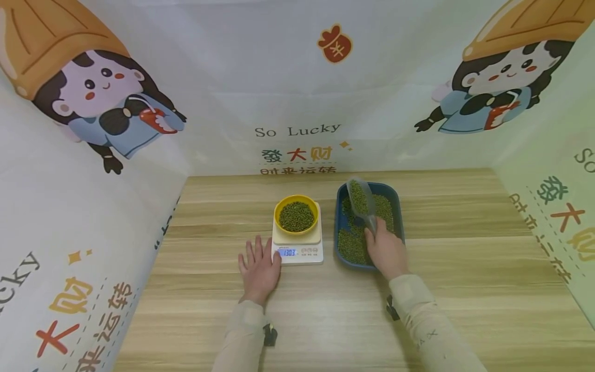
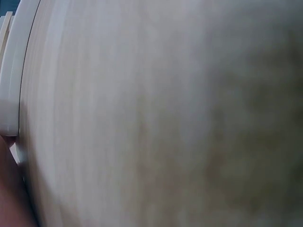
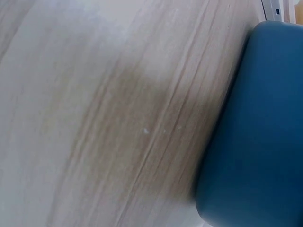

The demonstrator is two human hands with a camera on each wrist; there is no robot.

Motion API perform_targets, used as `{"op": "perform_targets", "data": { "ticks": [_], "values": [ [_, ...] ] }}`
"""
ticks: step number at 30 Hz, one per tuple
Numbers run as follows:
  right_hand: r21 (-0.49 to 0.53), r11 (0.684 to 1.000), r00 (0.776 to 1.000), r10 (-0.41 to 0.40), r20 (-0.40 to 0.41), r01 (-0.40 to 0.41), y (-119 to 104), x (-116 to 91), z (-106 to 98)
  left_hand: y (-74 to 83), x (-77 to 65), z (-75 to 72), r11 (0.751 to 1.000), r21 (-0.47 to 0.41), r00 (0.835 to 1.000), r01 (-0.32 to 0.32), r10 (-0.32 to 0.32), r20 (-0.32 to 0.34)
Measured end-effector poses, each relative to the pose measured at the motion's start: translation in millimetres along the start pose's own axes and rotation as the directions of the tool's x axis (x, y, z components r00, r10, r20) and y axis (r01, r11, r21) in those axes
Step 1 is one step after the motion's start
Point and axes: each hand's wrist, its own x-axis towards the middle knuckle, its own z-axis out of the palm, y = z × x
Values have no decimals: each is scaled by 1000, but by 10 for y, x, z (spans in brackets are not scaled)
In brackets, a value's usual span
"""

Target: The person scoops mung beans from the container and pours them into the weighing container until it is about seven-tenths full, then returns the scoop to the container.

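Note:
My right hand (image 1: 388, 252) grips the handle of a clear scoop (image 1: 361, 199) that holds green mung beans. The scoop is over a blue tray (image 1: 340, 248), and more mung beans (image 1: 353, 247) lie spread in that tray. To the left, a yellow bowl (image 1: 278, 223) filled with mung beans (image 1: 296, 216) sits on a white kitchen scale (image 1: 297, 258). Its display seems to read 1303; any decimal point is too small to tell. Beside the scale's lower left corner my left hand (image 1: 261, 271) rests palm down, fingers spread, with the thumb at the scale's edge.
A wood-grain table (image 1: 334, 310) carries everything. Printed cloth walls (image 1: 297, 98) stand at the back and both sides. In the right wrist view the tray's outer wall (image 3: 260, 127) fills the right side. The left wrist view shows mostly tabletop (image 2: 118, 113).

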Motion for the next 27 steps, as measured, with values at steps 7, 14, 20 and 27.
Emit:
{"op": "perform_targets", "data": {
  "ticks": [7,14,20,27],
  "values": [
    [19,1000,1000,15,-22,-15,-11,-6,4,-25,12,16,1000,1,1000,1,-1,1],
    [20,1000,999,9,-36,-8,-6,-8,8,-30,13,23,1000,6,1000,-9,9,-5],
    [19,1000,1000,5,-27,-4,-1,-4,12,-17,2,5,1000,-3,1000,-5,5,6],
    [51,998,999,30,-26,-28,18,8,15,-19,7,8,1000,9,1000,-9,9,2]
  ]
}}
